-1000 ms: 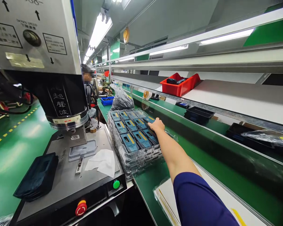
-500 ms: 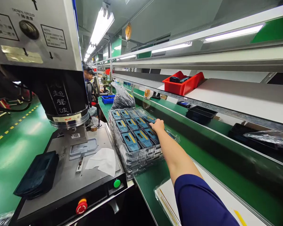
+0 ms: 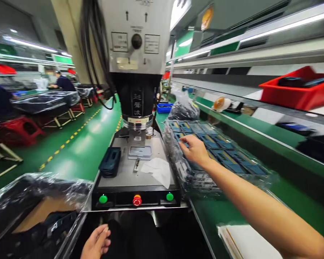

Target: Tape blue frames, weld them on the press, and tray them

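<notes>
My right hand (image 3: 194, 150) is over the left side of a clear plastic tray stack (image 3: 183, 169), its fingers bent and close together. Beneath and beside it lie rows of blue plastic housings (image 3: 230, 160) with yellowish strips. Whether a housing is between its fingertips is hidden. My left hand (image 3: 96, 241) is low at the front, in front of the machine's edge, with fingers curled and thumb pressed in; what it may hold is too small to name. A stack of dark blue housings (image 3: 110, 162) stands on the left of the machine's metal table (image 3: 124, 180).
The ultrasonic press head (image 3: 137, 97) hangs above a grey fixture (image 3: 140, 152). A white cloth (image 3: 158, 169) lies beside it. Green buttons (image 3: 170, 196) and a red stop button (image 3: 137, 200) line the front. A plastic-lined bin (image 3: 37, 180) with black parts is at left.
The view has swung left. My right hand has moved from the tray's right side to its left side. My left hand and the lined bin have come into view.
</notes>
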Demonstrator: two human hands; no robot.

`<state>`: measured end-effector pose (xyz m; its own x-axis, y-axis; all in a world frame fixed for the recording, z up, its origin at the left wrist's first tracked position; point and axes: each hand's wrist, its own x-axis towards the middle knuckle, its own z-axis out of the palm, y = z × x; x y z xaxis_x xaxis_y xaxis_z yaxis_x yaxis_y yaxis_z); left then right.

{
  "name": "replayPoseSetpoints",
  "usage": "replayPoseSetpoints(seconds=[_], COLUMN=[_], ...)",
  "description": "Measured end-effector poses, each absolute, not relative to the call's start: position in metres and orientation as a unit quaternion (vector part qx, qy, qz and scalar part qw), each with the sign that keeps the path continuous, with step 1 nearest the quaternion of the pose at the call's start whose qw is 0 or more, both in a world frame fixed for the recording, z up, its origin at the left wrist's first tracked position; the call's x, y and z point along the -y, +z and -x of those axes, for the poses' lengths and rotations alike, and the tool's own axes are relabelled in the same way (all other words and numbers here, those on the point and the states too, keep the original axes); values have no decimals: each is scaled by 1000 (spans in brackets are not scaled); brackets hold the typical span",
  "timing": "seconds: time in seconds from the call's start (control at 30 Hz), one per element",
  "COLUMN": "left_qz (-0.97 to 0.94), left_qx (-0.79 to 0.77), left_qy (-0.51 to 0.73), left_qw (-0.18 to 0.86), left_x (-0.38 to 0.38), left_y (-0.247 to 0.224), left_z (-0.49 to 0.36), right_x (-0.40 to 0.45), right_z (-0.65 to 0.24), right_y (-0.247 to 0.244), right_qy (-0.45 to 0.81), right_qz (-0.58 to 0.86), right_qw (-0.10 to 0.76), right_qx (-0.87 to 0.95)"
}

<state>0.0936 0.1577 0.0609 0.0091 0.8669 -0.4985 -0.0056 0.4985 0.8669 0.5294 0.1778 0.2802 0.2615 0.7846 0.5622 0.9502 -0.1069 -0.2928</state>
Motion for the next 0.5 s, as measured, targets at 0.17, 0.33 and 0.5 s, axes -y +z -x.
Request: replayPoseSetpoints(seconds=[0.17,0.33,0.5], left_qz=[-323,-311,-283], left_qx=[-592,-598,-605], left_qy=[389,419,437], left_qw=[628,608,603], left_x=[-152,-144,-142], left_y=[48,40,31], left_z=[-89,-71,-49], right_x=[-197,-234,-267], right_z=[-394,-317,-287], right_y=[245,216,209], right_qy=[0,98,115], right_qz=[579,575,605], right_qw=[220,183,165], right_qx=[785,792,770])
